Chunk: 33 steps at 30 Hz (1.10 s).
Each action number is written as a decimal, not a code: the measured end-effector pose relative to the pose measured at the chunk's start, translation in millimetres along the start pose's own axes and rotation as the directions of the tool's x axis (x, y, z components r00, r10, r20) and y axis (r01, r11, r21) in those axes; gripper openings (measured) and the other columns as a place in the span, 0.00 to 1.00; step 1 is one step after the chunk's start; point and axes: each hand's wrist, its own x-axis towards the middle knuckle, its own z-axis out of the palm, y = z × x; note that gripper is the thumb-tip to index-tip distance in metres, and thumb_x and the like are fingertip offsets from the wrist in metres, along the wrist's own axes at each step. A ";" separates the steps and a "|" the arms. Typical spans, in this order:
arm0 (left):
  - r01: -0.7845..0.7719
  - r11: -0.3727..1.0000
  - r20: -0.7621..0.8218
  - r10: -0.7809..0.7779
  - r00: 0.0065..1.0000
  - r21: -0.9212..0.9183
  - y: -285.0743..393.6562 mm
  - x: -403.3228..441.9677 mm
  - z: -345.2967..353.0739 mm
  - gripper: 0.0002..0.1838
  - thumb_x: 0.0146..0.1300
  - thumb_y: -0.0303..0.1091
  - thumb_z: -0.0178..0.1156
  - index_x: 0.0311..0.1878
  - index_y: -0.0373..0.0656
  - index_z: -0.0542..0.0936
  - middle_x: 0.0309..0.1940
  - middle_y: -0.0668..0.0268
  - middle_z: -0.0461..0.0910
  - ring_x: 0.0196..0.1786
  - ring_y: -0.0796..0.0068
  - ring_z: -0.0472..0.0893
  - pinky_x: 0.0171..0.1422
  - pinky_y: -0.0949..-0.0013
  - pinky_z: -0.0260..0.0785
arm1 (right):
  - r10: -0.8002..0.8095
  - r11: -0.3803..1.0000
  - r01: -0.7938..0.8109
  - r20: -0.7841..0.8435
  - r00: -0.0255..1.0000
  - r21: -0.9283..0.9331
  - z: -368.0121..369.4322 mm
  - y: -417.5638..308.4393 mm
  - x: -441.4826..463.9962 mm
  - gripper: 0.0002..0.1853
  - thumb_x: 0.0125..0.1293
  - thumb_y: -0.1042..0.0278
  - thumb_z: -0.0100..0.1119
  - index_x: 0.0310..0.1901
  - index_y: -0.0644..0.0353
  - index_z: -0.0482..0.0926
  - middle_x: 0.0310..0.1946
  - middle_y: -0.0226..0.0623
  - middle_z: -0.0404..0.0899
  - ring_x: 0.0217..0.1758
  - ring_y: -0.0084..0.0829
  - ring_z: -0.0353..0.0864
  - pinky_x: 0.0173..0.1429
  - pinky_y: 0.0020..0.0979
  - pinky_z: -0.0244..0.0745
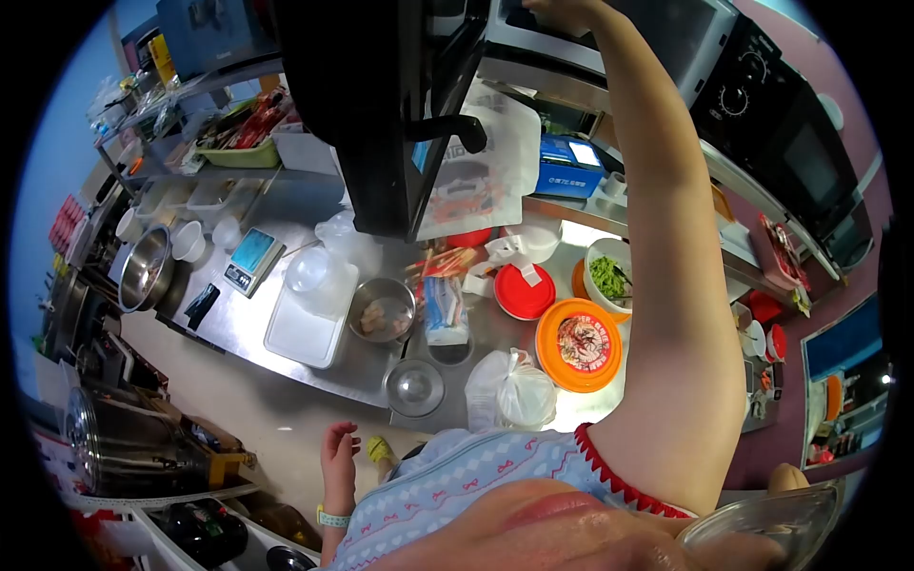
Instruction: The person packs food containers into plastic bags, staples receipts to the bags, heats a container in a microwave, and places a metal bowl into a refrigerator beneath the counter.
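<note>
My right arm is stretched up and forward over the counter. My right hand (564, 13) is at the top edge of the view, beside a silver-and-black microwave (628, 43) on the shelf; its fingers are cut off and I cannot see what they touch. Low beside my body hangs my left hand (340, 459), fingers loosely bent and apart, holding nothing. Below my right arm are an orange round lid (579, 344), a red lid (525, 291) and a bowl of chopped greens (607, 274). A tied white plastic bag (526, 392) lies near the counter edge.
A large black panel-like object (352, 114) with a protruding handle hangs close overhead, hiding part of the shelf. The steel counter holds a metal bowl with food pieces (382, 309), a white tray (310, 319) and a digital scale (254, 259). A big steel pot (119, 443) stands lower left.
</note>
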 end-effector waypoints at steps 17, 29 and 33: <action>-0.794 0.607 0.213 0.779 0.590 -0.021 166.8 48.4 74.7 0.30 0.72 0.42 0.47 0.73 0.41 0.58 0.75 0.57 0.52 0.75 0.61 0.57 0.75 0.52 0.52 | -0.314 0.921 0.316 -0.049 0.948 0.226 74.2 155.7 22.9 0.10 0.70 0.64 0.54 0.47 0.52 0.82 0.42 0.39 0.85 0.51 0.33 0.82 0.51 0.30 0.75; -0.973 0.102 0.672 0.737 -0.066 -0.207 261.8 -18.1 242.7 0.39 0.51 0.30 0.61 0.70 0.37 0.63 0.70 0.51 0.63 0.73 0.46 0.59 0.78 0.44 0.36 | 0.150 0.903 0.281 -0.850 0.504 0.326 -25.6 254.6 -127.1 0.08 0.66 0.69 0.55 0.40 0.64 0.78 0.32 0.39 0.78 0.31 0.34 0.78 0.40 0.32 0.73; -0.976 0.120 0.733 0.678 -0.051 -0.179 241.4 -13.6 237.6 0.23 0.54 0.27 0.58 0.56 0.38 0.76 0.62 0.52 0.71 0.66 0.49 0.68 0.74 0.49 0.51 | 0.223 0.940 -0.002 -0.611 0.760 0.340 -21.5 281.3 -134.5 0.20 0.66 0.51 0.59 0.37 0.64 0.81 0.30 0.43 0.83 0.36 0.40 0.83 0.42 0.36 0.76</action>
